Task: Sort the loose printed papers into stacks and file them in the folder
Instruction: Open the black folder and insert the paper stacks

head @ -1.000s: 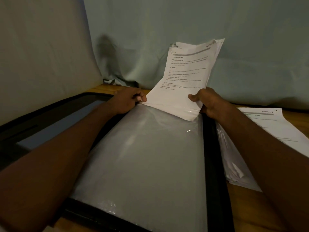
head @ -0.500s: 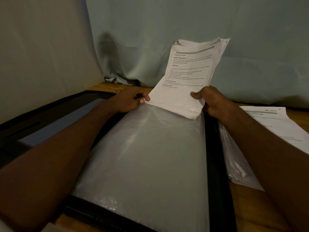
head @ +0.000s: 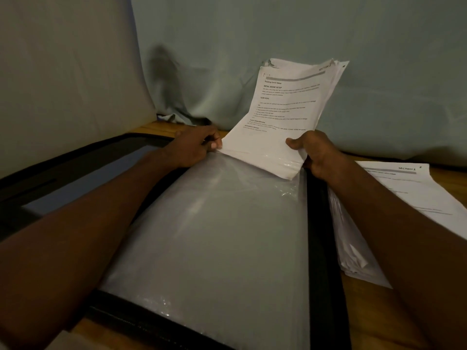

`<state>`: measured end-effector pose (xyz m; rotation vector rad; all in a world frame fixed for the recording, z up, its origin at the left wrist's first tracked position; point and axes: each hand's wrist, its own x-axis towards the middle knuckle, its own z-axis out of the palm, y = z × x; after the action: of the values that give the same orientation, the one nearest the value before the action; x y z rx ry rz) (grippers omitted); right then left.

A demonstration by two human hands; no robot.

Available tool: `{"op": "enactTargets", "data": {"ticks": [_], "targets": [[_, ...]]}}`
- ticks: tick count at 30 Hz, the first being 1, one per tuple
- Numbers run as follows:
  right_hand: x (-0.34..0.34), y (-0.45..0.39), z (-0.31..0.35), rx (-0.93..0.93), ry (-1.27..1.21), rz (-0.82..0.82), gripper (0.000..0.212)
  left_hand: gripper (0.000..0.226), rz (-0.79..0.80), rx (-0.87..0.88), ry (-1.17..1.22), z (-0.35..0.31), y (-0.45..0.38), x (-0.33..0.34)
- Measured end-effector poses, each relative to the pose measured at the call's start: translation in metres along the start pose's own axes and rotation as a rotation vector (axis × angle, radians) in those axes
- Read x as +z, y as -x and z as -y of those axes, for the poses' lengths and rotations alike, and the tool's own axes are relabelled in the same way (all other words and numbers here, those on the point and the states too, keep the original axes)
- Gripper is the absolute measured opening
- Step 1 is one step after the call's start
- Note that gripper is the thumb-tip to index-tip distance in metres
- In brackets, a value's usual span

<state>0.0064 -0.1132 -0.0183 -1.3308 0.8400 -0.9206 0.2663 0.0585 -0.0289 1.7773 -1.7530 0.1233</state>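
A thick stack of printed papers point(head: 283, 117) stands tilted at the far end of the open black folder point(head: 318, 223), its lower edge tucked in the mouth of a clear plastic sleeve point(head: 217, 236). My right hand point(head: 313, 154) grips the stack's lower right corner, thumb on the front sheet. At the lower left corner, my left hand point(head: 199, 145) pinches the top edge of the sleeve. Both forearms reach across the folder.
A second stack of printed papers point(head: 404, 198) lies on the wooden table point(head: 358, 311) right of the folder, partly under my right arm. The folder's left flap point(head: 75, 178) lies open. Grey-blue cloth backdrops point(head: 227, 46) hang close behind and to the left.
The stack and both hands have shifted only slightly; the papers sit at nearly the same depth in the sleeve's mouth.
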Motion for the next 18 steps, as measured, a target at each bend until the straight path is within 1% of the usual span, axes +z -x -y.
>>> {"op": "enactTargets", "data": {"ticks": [7,12,18], "targets": [[0.0,0.0025,0.0012,-0.002,-0.002,-0.002,0.05,0.019,0.075,-0.004,0.108,0.0058,-0.0046,-0.0009],[-0.0004,0.003,0.0031,0.012,-0.003,0.007,0.05,0.032,0.067,0.003,0.178,0.0033,-0.0016,0.0006],[0.0005,0.0084,0.007,0.025,0.018,0.023,0.046,0.034,0.015,0.019,0.154,0.0015,-0.0021,-0.0013]]}}
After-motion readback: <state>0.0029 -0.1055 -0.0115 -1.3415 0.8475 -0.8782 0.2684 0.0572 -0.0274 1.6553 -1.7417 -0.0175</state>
